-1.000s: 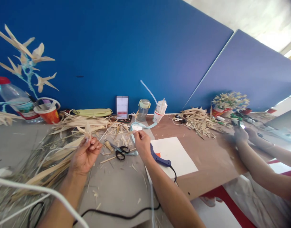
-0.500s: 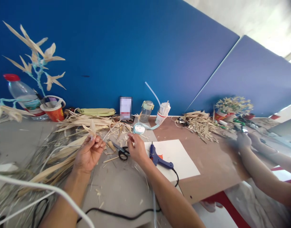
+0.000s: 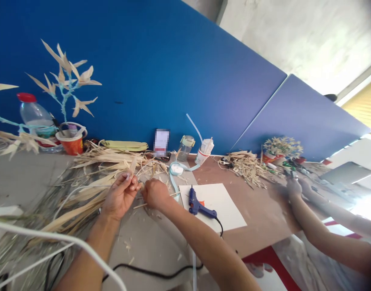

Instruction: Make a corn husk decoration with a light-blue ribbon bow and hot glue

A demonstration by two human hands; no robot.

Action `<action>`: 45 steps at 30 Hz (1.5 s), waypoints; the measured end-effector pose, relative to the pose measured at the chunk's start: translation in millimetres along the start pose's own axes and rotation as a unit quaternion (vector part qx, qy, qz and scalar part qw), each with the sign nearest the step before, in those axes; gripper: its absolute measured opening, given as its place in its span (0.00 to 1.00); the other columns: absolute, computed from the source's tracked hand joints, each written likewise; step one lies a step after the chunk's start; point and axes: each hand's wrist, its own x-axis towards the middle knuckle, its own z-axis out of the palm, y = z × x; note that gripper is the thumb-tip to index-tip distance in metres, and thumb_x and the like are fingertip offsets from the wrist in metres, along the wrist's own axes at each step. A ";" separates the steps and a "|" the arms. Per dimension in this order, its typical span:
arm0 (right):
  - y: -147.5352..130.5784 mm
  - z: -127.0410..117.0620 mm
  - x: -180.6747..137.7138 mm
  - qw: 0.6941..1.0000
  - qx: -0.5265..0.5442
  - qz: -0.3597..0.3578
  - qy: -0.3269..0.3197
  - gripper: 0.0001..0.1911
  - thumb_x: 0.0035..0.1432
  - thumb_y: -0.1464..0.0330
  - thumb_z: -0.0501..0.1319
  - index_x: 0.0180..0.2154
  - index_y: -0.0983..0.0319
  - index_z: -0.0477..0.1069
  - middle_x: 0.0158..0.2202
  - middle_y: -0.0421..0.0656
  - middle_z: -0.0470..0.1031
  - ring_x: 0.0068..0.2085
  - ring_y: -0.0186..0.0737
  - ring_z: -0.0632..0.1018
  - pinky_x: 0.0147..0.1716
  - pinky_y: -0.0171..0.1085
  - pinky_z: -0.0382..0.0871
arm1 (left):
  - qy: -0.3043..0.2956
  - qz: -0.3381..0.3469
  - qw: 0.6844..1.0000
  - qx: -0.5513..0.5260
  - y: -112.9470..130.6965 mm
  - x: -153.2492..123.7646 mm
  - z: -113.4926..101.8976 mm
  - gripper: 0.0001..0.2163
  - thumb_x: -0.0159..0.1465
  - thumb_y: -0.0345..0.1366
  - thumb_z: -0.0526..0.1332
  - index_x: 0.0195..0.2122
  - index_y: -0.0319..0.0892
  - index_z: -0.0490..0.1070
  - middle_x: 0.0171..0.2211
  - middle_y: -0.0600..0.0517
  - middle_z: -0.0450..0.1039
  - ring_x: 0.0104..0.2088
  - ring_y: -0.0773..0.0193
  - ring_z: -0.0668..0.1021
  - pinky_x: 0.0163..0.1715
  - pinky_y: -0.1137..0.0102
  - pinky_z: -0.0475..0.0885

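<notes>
My left hand (image 3: 121, 197) is closed in a pinch on a pale dried leaf piece (image 3: 132, 165) that stands up from its fingertips. My right hand (image 3: 155, 193) is curled shut right beside it, knuckles up, almost touching the left fingers; what it grips is hidden. A light blue ribbon (image 3: 173, 180) trails from its roll (image 3: 176, 169) toward the right hand. Both hands hover over a heap of dried leaves and strips (image 3: 91, 178) on the grey table (image 3: 151, 242).
A blue glue gun (image 3: 197, 206) lies on a white sheet (image 3: 223, 202), its black cord (image 3: 149, 273) running forward. Behind are a bottle (image 3: 34, 117), a red cup (image 3: 70, 144) holding a leaf branch (image 3: 67, 81), a jar (image 3: 185, 146), and a straw pile (image 3: 248, 162). Another person's hands (image 3: 294, 188) work at right.
My right hand has moved left from the ribbon roll to meet the left hand, now covering the spot where the scissors lay. The view has tilted up and shifted.
</notes>
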 end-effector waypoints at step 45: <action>30.9 4.5 -37.0 0.706 0.697 0.090 0.082 0.16 0.50 0.57 0.61 0.22 0.62 0.64 0.17 0.34 0.61 0.20 0.29 0.62 0.21 0.31 0.61 | 0.040 -0.116 0.982 0.141 -24.8 -10.2 12.0 0.09 0.48 0.30 0.73 0.27 0.39 0.74 0.19 0.56 0.68 0.18 0.76 0.64 0.22 0.77 0.66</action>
